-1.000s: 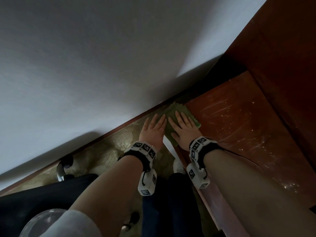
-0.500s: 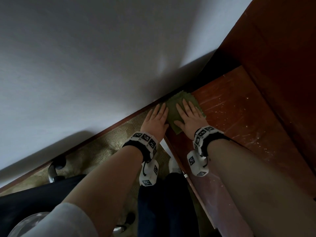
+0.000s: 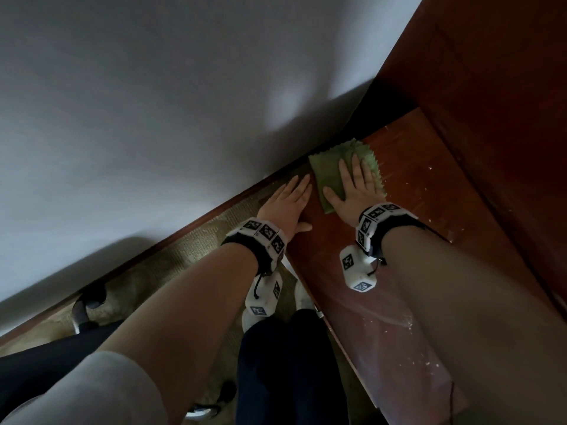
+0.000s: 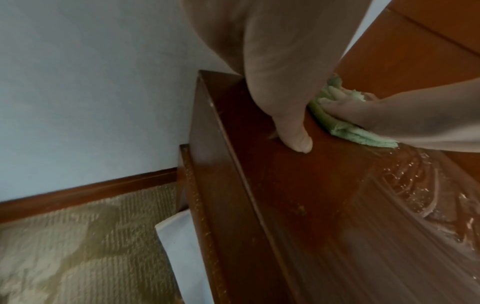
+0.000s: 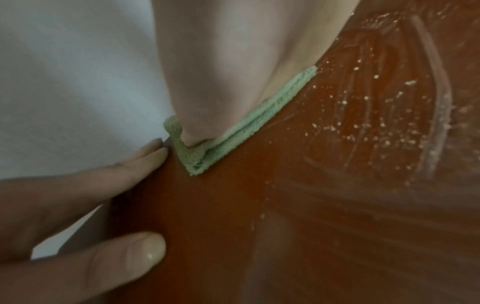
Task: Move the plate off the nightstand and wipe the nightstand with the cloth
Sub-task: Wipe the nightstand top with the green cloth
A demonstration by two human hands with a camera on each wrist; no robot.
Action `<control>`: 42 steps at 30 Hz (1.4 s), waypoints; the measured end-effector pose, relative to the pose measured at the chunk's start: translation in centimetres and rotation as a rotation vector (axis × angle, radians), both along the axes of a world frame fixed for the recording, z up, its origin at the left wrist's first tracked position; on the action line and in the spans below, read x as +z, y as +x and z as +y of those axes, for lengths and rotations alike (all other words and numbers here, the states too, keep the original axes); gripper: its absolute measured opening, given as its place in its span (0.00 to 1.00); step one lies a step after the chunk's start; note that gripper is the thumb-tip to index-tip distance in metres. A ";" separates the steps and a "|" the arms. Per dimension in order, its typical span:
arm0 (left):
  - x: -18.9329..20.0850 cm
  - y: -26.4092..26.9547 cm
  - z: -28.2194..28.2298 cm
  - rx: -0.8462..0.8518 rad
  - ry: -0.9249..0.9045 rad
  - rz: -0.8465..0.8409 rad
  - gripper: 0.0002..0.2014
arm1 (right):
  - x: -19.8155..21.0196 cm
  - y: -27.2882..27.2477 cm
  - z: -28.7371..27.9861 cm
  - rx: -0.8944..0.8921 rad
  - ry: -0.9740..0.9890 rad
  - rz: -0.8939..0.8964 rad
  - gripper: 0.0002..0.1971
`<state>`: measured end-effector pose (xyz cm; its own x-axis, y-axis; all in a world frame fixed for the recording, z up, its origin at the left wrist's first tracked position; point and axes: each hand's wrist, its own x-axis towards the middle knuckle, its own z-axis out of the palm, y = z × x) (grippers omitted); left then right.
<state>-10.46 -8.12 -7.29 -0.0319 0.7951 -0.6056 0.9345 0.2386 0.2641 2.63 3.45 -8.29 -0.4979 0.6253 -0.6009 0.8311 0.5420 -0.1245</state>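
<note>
Head view shows the right hand pressed flat, fingers straight, on the green cloth, which lies folded on the nightstand at its far corner by the wall. The hand does not grasp the cloth; it holds it down under palm and fingers. The left hand lies just beside that pressing palm, also flat and released, with its fingers along the nightstand's side edge and its thumb resting on the top. It touches no cloth.

The plate is in no view, and the visible part of the top carries none, so I judge that first step done. The wiping is under way but not finished. In the right wrist view pale crumbs and curved smears lie on the wood just beyond the cloth's edge, on the side away from the left hand, while the patch between the two hands looks clean. More specks lie nearer the person, under the right forearm in the head view, so a good share of the top is left.

No bowl, box or other container shows in any view. The cloth lies in several layers; whether crumbs are caught in it cannot be told.
</note>
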 end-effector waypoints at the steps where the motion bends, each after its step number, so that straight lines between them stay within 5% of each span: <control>1: 0.1 -0.1 0.5 -0.021 -0.009 -0.003 0.44 | 0.0 0.0 0.5 -0.011 0.006 0.003 0.37; 19: 0.1 -1.0 5.3 -0.139 -0.045 0.019 0.60 | -0.8 0.4 8.1 -0.190 0.099 0.033 0.37; 33: 0.5 -0.6 7.8 -0.324 -0.047 -0.002 0.60 | -0.7 1.6 13.4 -0.281 0.095 0.040 0.37; 42: 0.6 -0.2 7.8 -0.298 -0.039 -0.036 0.58 | -0.5 2.2 13.5 -0.318 0.093 0.043 0.37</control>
